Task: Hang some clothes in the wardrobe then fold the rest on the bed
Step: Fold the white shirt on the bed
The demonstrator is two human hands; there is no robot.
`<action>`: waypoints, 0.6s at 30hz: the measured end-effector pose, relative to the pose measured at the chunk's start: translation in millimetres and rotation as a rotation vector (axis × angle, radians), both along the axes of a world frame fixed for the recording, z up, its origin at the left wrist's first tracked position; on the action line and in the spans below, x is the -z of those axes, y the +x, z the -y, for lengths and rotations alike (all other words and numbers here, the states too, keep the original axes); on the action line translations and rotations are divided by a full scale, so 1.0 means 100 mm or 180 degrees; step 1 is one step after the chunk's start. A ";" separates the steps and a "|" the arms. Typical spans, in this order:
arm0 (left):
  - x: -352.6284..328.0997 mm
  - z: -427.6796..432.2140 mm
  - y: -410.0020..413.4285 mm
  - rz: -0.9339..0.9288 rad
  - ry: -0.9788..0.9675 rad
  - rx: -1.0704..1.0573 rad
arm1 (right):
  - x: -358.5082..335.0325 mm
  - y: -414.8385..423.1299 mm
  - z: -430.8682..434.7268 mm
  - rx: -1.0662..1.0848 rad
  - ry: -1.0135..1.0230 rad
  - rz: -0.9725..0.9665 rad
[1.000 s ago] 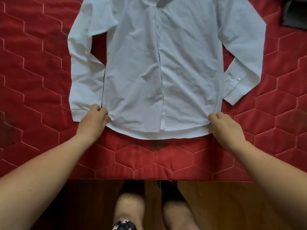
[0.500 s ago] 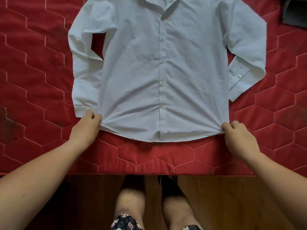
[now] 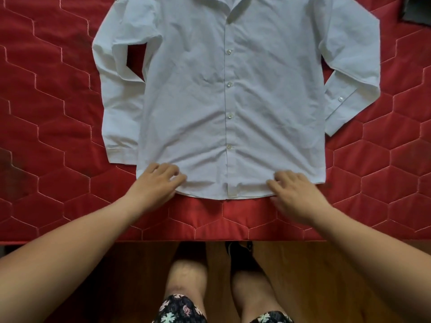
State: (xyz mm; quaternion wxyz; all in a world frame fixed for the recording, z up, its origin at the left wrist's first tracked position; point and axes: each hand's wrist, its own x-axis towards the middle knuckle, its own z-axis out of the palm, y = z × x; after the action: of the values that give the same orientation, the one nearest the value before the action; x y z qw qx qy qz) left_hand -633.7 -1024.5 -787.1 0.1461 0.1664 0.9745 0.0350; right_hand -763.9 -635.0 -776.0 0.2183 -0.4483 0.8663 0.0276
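A white button-up shirt (image 3: 233,101) lies flat and face up on a bed (image 3: 46,113) covered in a red quilt stitched in hexagons, its collar at the far side and its hem close to the near edge. The person standing at the bedside rests both hands on the hem. The left hand (image 3: 158,183) lies near the shirt's left corner with fingers loosely bent on the cloth. The right hand (image 3: 296,194) lies spread to the right of the button line, fingers fanned across the fabric. Neither hand pinches the cloth. One sleeve runs straight down beside the body; the other bends at the elbow, its buttoned cuff pointing back toward the hem. A dark cloth (image 3: 417,8) shows at the bed's far right corner. Below, bare legs in patterned shorts (image 3: 179,308) stand on a wooden floor (image 3: 326,276).
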 end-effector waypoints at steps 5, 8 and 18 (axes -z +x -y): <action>0.09 -0.45 -0.22 0.0097 0.0121 0.0178 | 0.20 0.22 0.48 -0.0052 -0.0040 -0.0114; 0.09 -0.51 -0.21 0.0338 0.0215 0.0335 | 0.22 0.24 0.48 -0.0141 -0.0175 -0.0065; 0.23 -0.51 -1.14 -0.0020 0.0340 -0.1035 | 0.24 -0.71 1.20 0.0700 -0.0224 -0.0157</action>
State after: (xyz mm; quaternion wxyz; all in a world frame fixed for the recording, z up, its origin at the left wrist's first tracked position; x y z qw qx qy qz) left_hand -747.4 -973.9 -810.0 0.1264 0.0142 0.9858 0.1093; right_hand -835.3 -754.7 -799.5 0.1827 -0.3572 0.9159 -0.0160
